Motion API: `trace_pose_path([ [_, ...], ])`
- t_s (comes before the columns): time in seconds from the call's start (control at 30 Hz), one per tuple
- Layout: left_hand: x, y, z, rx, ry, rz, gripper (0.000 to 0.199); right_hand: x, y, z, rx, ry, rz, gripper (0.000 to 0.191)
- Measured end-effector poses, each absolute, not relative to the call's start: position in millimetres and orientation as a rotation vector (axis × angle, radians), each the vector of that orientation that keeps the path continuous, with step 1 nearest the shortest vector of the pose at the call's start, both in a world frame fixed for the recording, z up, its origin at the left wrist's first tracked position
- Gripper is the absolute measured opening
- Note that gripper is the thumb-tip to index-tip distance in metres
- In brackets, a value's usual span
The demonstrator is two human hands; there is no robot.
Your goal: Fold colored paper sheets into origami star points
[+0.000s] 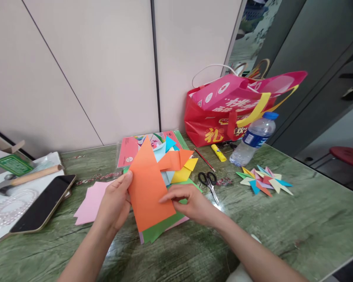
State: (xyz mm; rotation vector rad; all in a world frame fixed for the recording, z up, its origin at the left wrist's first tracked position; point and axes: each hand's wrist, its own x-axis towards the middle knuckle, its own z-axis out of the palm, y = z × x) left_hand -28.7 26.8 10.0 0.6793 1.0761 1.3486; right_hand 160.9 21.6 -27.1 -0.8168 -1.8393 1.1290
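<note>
Your orange paper (150,192) is held up over the near part of the worktop (306,219), tilted, with its pointed end away from you and its straight end toward you. Your left hand (116,201) has it by the left edge, about midway along: the grip is closed, thumb laid flat on the front face, the other fingers mostly hidden behind. Most of the paper therefore stretches to the right of that grip, between your two hands.

Your right hand (191,203) is at the lower right edge, with the index finger extended across the front face and the rest curled under. You cannot tell from this view whether that grip pinches the edge or only rests against it.

Your left forearm comes up from the lower left, leaning inward; your right forearm slants in from the lower right, palm turned down and wrist nearly straight.

Below the paper lie green sheets (153,234), and just past its right edge sit a folded orange piece (172,160) and a folded yellow piece (182,174). Pink sheets (90,203) lie beside your left hand, and the scissors (211,188) lie just beyond your right.
</note>
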Motion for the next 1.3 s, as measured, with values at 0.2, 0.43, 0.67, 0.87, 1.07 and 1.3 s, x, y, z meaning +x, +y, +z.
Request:
trace_pose_path([
  [0.2, -27, 27, 11, 0.667, 1.065, 1.38, 0.021, 161, 22, -26, -0.811, -1.805, 1.197, 0.037],
  [0.43, -25, 24, 14, 0.705, 1.027, 1.358, 0.027, 161, 22, -28, -0.832, -1.801, 1.195, 0.009],
  [0.67, -23, 23, 11, 0.797, 1.018, 1.331, 0.026, 160, 24, -28, -0.901, -1.635, 1.205, 0.01],
  [0.87, -21, 21, 10, 0.855, 0.987, 1.255, 0.027, 161, 31, -31, -0.903, -1.25, 1.282, 0.02],
  [1.07, -21, 17, 10, 0.91, 0.928, 1.2, 0.028, 161, 33, -28, -0.827, -1.048, 1.371, 0.023],
  [1.3, -27, 22, 11, 0.887, 1.045, 1.303, 0.028, 162, 29, -32, -0.801, -1.403, 1.263, 0.017],
])
